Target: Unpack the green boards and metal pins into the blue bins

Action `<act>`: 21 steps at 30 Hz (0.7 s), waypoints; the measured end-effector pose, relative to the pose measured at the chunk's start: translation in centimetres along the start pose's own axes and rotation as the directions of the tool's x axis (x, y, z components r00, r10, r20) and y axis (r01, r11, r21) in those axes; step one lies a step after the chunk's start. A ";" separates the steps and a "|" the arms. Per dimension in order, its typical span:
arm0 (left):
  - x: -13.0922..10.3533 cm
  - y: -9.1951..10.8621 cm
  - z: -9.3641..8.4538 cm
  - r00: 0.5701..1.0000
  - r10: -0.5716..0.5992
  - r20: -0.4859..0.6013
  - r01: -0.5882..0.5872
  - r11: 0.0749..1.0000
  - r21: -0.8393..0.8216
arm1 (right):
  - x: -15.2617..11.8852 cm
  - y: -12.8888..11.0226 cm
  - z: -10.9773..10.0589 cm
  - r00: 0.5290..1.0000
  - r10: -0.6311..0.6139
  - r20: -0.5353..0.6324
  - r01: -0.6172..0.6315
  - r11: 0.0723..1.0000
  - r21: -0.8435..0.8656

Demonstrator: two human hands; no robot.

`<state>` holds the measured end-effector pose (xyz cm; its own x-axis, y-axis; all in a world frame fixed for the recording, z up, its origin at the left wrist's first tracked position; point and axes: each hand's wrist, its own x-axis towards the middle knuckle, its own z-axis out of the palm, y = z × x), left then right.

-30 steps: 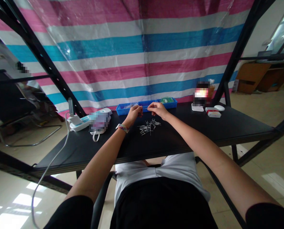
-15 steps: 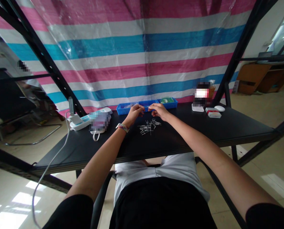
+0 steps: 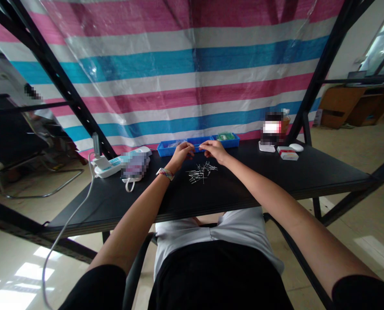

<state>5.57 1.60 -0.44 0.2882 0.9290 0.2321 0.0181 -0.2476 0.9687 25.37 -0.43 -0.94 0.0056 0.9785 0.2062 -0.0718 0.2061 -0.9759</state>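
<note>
My left hand (image 3: 182, 154) and my right hand (image 3: 215, 150) face each other over the black table (image 3: 230, 189), fingertips a small gap apart. Both hands are pinched on a small thin piece (image 3: 197, 147) between them; its details are too small to tell. Just behind them lies a blue divided tray (image 3: 164, 150), with clear items in its left part and green items (image 3: 224, 136) in its right part. On the table in front of my hands is a loose pile of thin metal pins (image 3: 198, 173).
At the left are a white power strip (image 3: 104, 171) with a cable and a blurred device (image 3: 135, 166) with a strap. At the right stand a lit device on a white base (image 3: 267, 147), a small box (image 3: 287, 153) and a white mouse-like object (image 3: 296, 147). A striped sheet (image 3: 192, 82) hangs behind.
Both hands stay almost in place, with the fingertips slightly closer together. The pin pile and tray look unchanged.
</note>
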 end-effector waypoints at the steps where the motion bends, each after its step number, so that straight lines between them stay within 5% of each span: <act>1: 0.0 0.0 0.0 1.000 -0.012 -0.006 0.012 1.000 -0.001 | 0.0 0.0 0.0 1.000 -0.006 -0.005 0.006 1.000 0.002; 21: -0.1 0.0 0.0 1.000 -0.010 0.005 0.010 1.000 -0.021 | 0.3 0.5 0.1 0.999 -0.035 0.003 0.035 0.998 0.052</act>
<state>5.50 1.52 -0.44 0.2926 0.9300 0.2224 0.0005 -0.2328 0.9725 25.21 -0.03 -1.35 0.0053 0.9706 0.2405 -0.1237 0.2393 -0.9630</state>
